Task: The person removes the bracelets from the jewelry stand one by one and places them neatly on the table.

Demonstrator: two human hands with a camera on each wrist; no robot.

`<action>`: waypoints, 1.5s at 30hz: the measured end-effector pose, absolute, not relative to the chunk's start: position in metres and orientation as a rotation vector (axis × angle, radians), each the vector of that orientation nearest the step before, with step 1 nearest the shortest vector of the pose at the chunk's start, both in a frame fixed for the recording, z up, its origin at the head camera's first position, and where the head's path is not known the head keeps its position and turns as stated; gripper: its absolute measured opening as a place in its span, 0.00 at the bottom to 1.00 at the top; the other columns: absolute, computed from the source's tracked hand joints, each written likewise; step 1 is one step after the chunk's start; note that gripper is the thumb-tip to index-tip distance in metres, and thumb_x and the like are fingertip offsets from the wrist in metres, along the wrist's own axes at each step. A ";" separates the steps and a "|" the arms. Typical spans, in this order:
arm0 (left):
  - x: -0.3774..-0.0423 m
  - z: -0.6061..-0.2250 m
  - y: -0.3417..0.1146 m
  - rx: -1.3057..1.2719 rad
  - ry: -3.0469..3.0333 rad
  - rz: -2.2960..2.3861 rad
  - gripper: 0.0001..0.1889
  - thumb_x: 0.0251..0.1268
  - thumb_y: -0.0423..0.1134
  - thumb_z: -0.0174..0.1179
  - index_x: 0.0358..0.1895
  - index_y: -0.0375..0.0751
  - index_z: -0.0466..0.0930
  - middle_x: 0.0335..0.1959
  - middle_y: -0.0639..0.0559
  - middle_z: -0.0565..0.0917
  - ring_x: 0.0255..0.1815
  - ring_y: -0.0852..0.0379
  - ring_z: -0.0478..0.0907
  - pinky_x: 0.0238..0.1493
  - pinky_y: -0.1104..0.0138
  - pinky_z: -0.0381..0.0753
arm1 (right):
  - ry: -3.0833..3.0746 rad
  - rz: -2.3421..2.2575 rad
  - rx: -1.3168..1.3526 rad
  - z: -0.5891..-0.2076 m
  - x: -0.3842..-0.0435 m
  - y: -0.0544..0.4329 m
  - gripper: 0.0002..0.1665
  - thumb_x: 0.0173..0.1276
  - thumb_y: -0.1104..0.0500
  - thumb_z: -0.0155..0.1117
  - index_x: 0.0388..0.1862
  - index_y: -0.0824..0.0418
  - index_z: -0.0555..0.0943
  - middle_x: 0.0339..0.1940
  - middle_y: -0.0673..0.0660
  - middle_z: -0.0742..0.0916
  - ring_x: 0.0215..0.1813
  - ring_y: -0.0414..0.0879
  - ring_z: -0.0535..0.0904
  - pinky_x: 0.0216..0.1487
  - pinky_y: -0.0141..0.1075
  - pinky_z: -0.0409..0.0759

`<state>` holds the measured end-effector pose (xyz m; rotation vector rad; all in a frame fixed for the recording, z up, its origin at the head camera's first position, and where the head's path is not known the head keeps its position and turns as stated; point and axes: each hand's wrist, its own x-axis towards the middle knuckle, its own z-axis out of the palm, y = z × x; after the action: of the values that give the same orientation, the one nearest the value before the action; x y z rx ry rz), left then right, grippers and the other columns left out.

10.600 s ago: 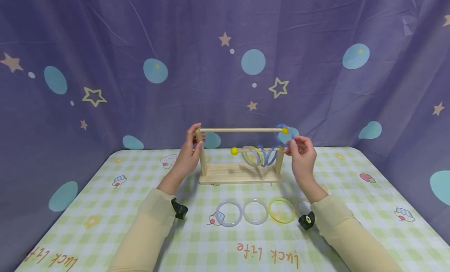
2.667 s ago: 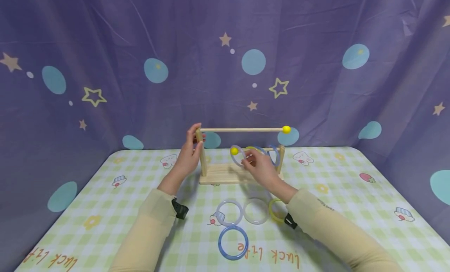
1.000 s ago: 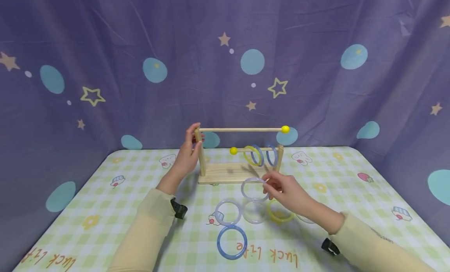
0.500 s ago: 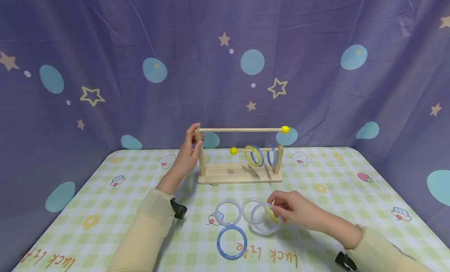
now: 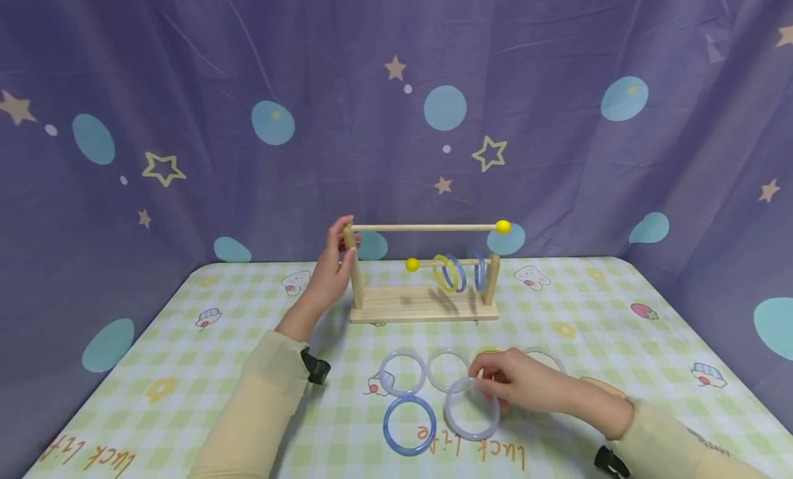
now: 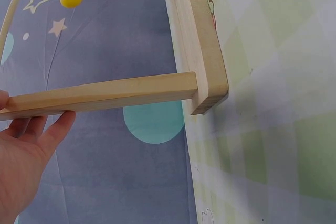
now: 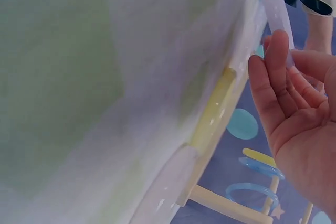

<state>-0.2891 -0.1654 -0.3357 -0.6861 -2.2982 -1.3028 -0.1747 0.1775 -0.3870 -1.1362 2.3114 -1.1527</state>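
My left hand [image 5: 328, 276] grips the left post [image 5: 356, 279] of a wooden ring stand [image 5: 396, 308]; the left wrist view shows its fingers [image 6: 56, 129] against that post. Low over the front of the table, my right hand [image 5: 523, 382] pinches a pale lavender ring [image 5: 472, 436] by its right upper edge. The right wrist view shows this ring [image 7: 278, 11] between thumb and fingers. Left of it lies a blue ring [image 5: 387, 427]. On the stand's lower rod [image 5: 425, 264] hang a yellow ring [image 5: 436, 276] and two blue rings. The upper rod [image 5: 427, 228] bears no rings.
Behind the right hand runs a row on the checked tablecloth [image 5: 248, 396]: a lavender ring [image 5: 382, 374], a whitish ring [image 5: 430, 374], a yellow ring [image 5: 489, 350] mostly hidden by the hand, and a pale ring [image 5: 548, 354]. A purple curtain [image 5: 347, 169] stands behind the table.
A blue ring went from the upper rod's end to the table front. My right hand then drew the lavender ring off the lower rod and brought it forward beside it. My left hand stayed put.
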 end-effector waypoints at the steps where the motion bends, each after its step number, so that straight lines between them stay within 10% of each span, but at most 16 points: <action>1: -0.289 -0.336 -0.165 -0.687 -2.298 -1.301 0.27 0.76 0.26 0.42 0.73 0.48 0.48 0.57 0.33 0.73 0.57 0.38 0.74 0.53 0.49 0.78 | 2.319 -1.146 -1.131 -0.388 -0.175 0.178 0.05 0.75 0.58 0.57 0.45 0.57 0.79 0.24 0.46 0.82 0.18 0.40 0.77 0.20 0.30 0.76; 45: -0.291 -0.337 -0.166 -0.690 -2.291 -1.293 0.27 0.76 0.25 0.42 0.72 0.49 0.49 0.56 0.33 0.74 0.56 0.38 0.74 0.55 0.50 0.77 | 2.403 -1.044 -1.085 -0.399 -0.178 0.161 0.06 0.65 0.64 0.68 0.34 0.55 0.80 0.27 0.43 0.79 0.19 0.35 0.77 0.26 0.28 0.78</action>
<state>-0.2906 -0.1657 -0.3367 -0.6902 -2.2907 -1.2934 -0.1779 0.1614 -0.3993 -1.0853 2.4032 -1.0437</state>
